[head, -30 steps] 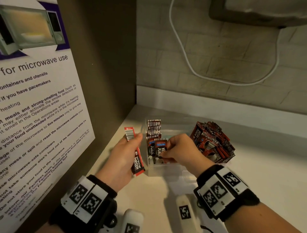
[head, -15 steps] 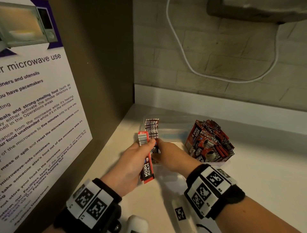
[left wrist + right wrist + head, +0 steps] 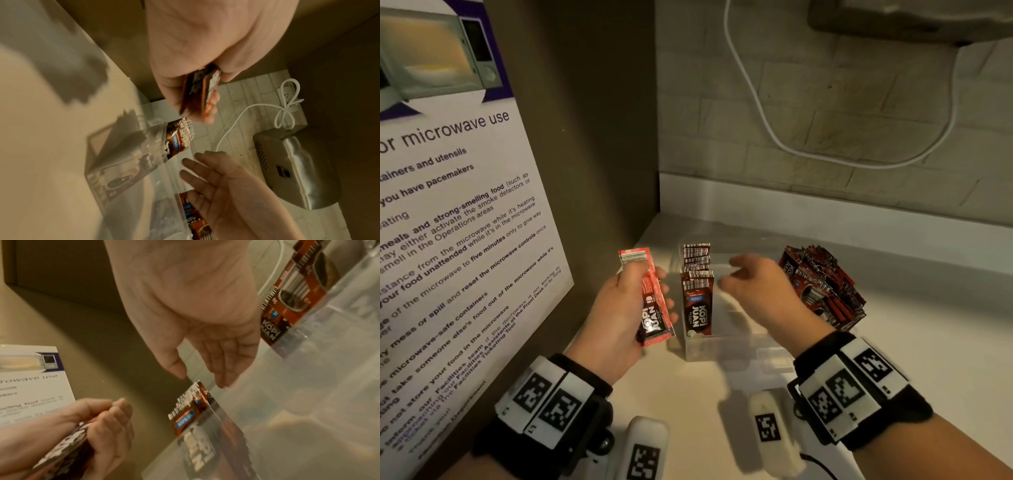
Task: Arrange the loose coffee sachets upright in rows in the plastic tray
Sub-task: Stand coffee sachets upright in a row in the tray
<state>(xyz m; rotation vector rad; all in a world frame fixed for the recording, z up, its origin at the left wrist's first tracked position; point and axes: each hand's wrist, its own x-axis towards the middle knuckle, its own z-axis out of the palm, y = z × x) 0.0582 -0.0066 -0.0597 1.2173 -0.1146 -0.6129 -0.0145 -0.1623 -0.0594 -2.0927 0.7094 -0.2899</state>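
1. Our left hand (image 3: 616, 308) has its grip clamped on a small bunch of sachets (image 3: 654, 308): thumb (image 3: 631, 277) across the front near the barcoded top, fingers curled behind. The left wrist view shows more than one packet edge in that hold.
2. Our right hand (image 3: 753, 291) holds nothing. Its fingers are straight and apart, hovering over the tray (image 3: 722, 349); it is blurred in the head view.
3. The tray is clear plastic and sits on the desk (image 3: 928, 359) between the hands. A row (image 3: 697, 291) of sachets stands upright along its left wall, running near to far. The space to the right of that row looks unfilled.
4. A loose pile (image 3: 822, 287) of sachets lies at the right, beyond our right hand; whether it sits in the tray's right part or in another container we cannot tell.
5. We judge the sachets light, thin and flexible, with slick film that slides when several are stacked. A pinch across the flat faces near the middle should keep a bunch squared; holding one end alone would let it fan or bend.
6. We judge that a standing row with little beside it can tip, so the free hand may need to steady it as the next bunch goes in.
7. Farther out, a microwave notice (image 3: 448, 205) hangs on the left wall and a white cable (image 3: 756, 102) loops on the far wall.
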